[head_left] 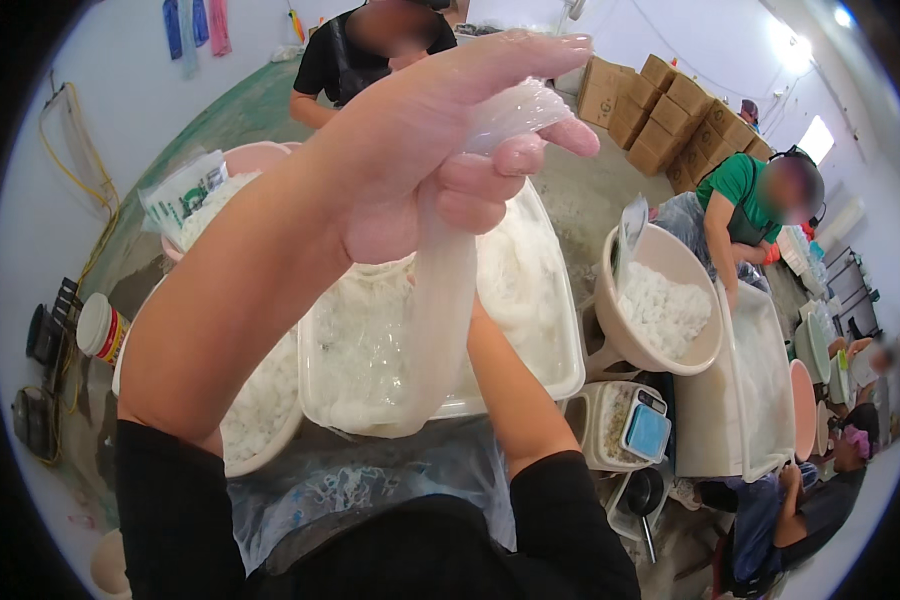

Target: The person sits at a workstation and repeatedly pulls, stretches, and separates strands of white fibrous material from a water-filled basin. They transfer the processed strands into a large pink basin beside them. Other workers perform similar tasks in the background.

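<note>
My left hand [440, 130] is raised high, its fingers closed around a long bundle of translucent white noodle-like strands [442, 320]. The wet bundle loops over the hand and hangs down in front of the white rectangular tub [573, 388]. In the tub, cloudy water stands on the left and a mass of fine white strands [515, 265] lies on the right. My right forearm [510, 385] reaches up over the tub's near edge. The right hand is hidden behind the hanging bundle, so its fingers do not show.
Left of the tub stands a basin of white knotted pieces [255, 425]. To the right are a cream basin [610, 320] with similar pieces, a scale with a blue panel [647, 432] and a dark ladle [645, 492]. Co-workers stand opposite and to the right. Cartons [660, 120] are stacked behind.
</note>
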`<state>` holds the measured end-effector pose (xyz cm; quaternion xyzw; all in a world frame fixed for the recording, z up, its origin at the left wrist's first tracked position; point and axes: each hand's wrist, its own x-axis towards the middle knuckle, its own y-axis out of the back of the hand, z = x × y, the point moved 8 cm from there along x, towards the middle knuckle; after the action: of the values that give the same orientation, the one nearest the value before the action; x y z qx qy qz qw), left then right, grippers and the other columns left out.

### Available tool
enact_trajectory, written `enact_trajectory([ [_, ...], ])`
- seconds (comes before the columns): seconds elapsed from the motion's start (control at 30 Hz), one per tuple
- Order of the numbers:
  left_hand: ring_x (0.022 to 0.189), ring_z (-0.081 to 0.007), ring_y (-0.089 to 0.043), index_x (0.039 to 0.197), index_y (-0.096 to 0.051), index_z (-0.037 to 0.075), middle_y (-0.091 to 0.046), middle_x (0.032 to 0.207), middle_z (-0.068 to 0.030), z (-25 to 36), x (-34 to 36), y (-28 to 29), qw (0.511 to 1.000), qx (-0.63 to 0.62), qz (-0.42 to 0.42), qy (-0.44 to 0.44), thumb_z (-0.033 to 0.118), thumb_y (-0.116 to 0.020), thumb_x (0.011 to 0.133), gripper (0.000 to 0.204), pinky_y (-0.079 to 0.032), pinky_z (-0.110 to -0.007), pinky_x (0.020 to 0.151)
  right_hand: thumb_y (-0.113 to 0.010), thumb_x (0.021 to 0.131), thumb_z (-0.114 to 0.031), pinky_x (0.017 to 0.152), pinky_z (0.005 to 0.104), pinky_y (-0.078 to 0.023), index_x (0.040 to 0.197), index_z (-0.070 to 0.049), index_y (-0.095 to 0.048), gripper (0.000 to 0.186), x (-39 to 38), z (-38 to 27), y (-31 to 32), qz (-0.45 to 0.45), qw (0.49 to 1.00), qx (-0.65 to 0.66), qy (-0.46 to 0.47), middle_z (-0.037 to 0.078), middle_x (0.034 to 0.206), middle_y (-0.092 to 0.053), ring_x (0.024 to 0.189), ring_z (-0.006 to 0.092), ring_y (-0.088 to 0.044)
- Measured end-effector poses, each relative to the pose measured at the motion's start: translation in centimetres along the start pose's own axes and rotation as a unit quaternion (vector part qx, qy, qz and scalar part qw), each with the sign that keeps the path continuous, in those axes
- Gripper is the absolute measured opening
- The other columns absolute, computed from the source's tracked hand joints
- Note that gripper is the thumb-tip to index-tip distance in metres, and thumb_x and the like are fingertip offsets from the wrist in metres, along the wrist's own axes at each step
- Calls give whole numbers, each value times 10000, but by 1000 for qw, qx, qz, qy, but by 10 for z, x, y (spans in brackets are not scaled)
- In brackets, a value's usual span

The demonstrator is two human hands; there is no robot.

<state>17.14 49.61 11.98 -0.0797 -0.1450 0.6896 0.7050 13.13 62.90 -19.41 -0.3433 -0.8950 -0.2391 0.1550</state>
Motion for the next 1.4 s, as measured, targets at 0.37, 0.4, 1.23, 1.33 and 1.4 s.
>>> enact_trajectory([
  [0.37,435,-44,-309,866,-602,58,-411,550,55,-108,11,129,995,71,75,0,261,-638,861,206,-222,-215,407,-639,758,-198,446,327,-479,744,40,-633,239,54,-104,145,-56,917,-203,-338,110,626,-587,502,210,-581],
  [0.4,462,-37,-342,872,-621,65,-427,573,59,-132,6,149,991,101,89,23,227,-667,838,171,-229,-206,412,-651,747,-234,445,326,-475,724,44,-633,280,58,-126,147,-42,921,-202,-332,117,599,-584,487,216,-579],
  [1.23,1262,-205,-441,787,-552,90,-574,1228,-152,-67,-64,171,942,-243,167,-161,367,-447,966,346,-300,-333,1073,-759,698,-292,439,269,-431,800,-12,-684,307,-53,-111,43,-178,949,-32,-258,-4,601,-578,499,103,-533],
  [1.33,1211,-202,-486,1035,-552,31,-527,1269,-173,-184,-79,271,912,-135,384,-49,280,-480,954,272,-353,-335,1036,-737,715,-278,507,259,-447,772,2,-680,292,-6,-228,64,-162,982,19,-92,23,611,-599,536,97,-537],
  [1.4,1238,-252,-448,1237,-442,-22,-467,1318,-197,-230,-103,260,874,145,461,-41,175,-514,913,385,-304,-356,1069,-722,711,-247,532,260,-447,754,3,-671,259,-7,-255,60,-164,984,-26,-60,31,611,-601,555,88,-531],
])
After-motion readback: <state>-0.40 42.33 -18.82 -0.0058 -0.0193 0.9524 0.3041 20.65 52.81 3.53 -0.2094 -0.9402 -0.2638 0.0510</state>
